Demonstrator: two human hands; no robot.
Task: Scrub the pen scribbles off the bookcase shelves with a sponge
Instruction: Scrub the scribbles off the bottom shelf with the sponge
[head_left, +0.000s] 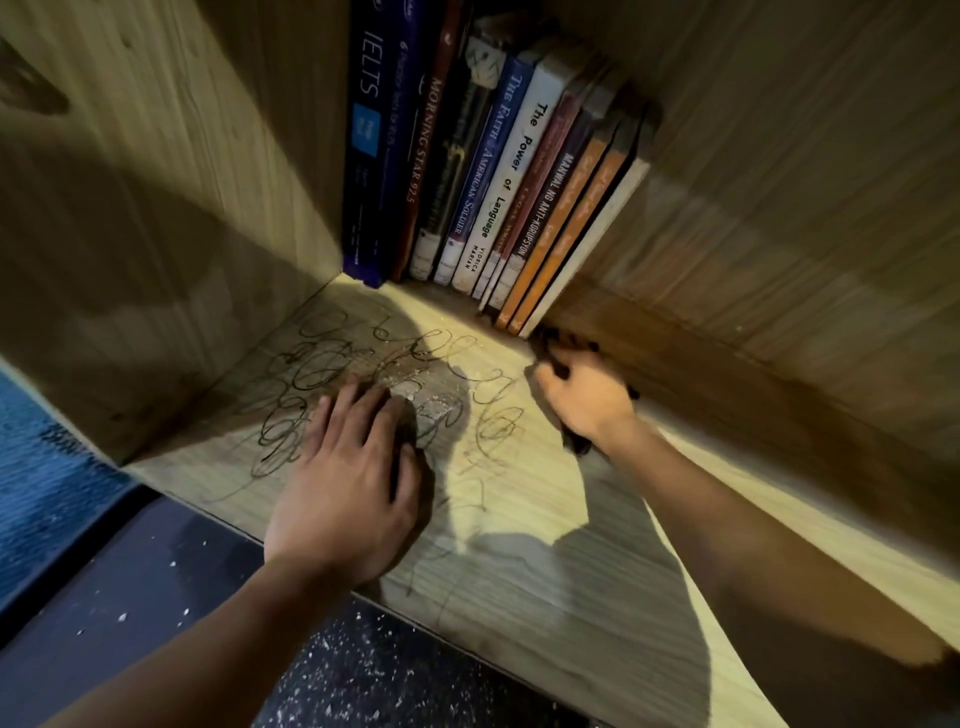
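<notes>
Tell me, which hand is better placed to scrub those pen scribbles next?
The right hand, probably: its fingers curl around something dark, likely the sponge, just right of the scribbles. The left hand lies flat on the shelf over the marks and holds nothing.

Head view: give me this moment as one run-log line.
left hand: flat on shelf, over scribbles | right hand: blurred, on dark object, grip unclear | scribbles: still there | books: at back

right hand (582, 395) motion-blurred — dark object (576, 444) it grips unidentifiable
</notes>
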